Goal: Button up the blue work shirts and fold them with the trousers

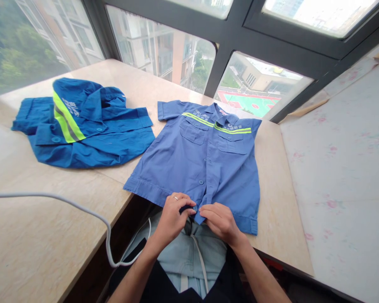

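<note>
A light blue short-sleeved work shirt [177, 164] with yellow-green reflective stripes lies flat, front up, on the beige windowsill counter [50, 235], its hem at the near edge. My left hand [172, 216] pinches the left placket at the bottom button. Touching it from the other side, my right hand [219, 221] grips the right placket edge at the hem. Both hands meet at the lowest button; two buttons above look fastened.
A darker blue garment [91, 134] with a reflective stripe lies crumpled at the left. A white cable [82, 210] crosses the counter and drops over its edge. Large windows stand behind. A white floral-patterned surface [344, 176] is at the right.
</note>
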Available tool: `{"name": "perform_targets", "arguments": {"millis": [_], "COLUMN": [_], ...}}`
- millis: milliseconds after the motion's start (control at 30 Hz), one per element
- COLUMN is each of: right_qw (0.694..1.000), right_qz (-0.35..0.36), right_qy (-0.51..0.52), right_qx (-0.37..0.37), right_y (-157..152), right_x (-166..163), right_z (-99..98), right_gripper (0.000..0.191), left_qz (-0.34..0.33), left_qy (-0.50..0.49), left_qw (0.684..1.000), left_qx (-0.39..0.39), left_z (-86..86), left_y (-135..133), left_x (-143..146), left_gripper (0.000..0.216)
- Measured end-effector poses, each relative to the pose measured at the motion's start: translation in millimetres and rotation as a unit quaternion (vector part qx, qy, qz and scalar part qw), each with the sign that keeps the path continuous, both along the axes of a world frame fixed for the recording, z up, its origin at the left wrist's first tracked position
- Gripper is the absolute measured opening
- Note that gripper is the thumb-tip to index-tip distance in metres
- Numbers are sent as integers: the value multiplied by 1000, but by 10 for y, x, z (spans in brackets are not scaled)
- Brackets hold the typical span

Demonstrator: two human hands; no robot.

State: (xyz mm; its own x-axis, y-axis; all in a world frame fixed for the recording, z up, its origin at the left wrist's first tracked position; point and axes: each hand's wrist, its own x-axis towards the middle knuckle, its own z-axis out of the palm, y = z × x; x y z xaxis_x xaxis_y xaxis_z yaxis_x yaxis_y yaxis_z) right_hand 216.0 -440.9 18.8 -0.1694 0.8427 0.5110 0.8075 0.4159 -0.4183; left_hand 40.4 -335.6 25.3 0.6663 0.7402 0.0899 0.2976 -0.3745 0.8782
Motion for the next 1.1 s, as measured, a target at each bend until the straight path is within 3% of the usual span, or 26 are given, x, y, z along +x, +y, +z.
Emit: {"name": "perform_targets", "arguments": {"millis": [200,333,467,667,933,1100], "right_qw": [998,999,999,997,997,991], "right_qz": [27,1,-4,20,9,28], "right_qy": [-50,-37,-28,-19,3,-19], "right_qx": [-18,6,-15,-72,-72,-128], "right_y": [84,78,33,5,-30,-40], "right_x": [-4,-37,-39,-3,46,117], "right_z": [147,71,27,146,221,331], "right_gripper": [18,22,23,24,22,20], "left_qz": [8,9,15,27,18,14], "left_qy": [-23,-28,-42,-65,-77,-76], "left_qw": [999,999,999,995,993,991], "left_qx": [-39,-15,15,64,84,111], "left_z": [-2,-6,-39,-113,-116,-135], "left_y": [28,6,-27,-66,-54,-56], "left_x": [-2,-19,-33,-32,-37,-33], "left_gripper": [15,16,18,21,20,20]}}
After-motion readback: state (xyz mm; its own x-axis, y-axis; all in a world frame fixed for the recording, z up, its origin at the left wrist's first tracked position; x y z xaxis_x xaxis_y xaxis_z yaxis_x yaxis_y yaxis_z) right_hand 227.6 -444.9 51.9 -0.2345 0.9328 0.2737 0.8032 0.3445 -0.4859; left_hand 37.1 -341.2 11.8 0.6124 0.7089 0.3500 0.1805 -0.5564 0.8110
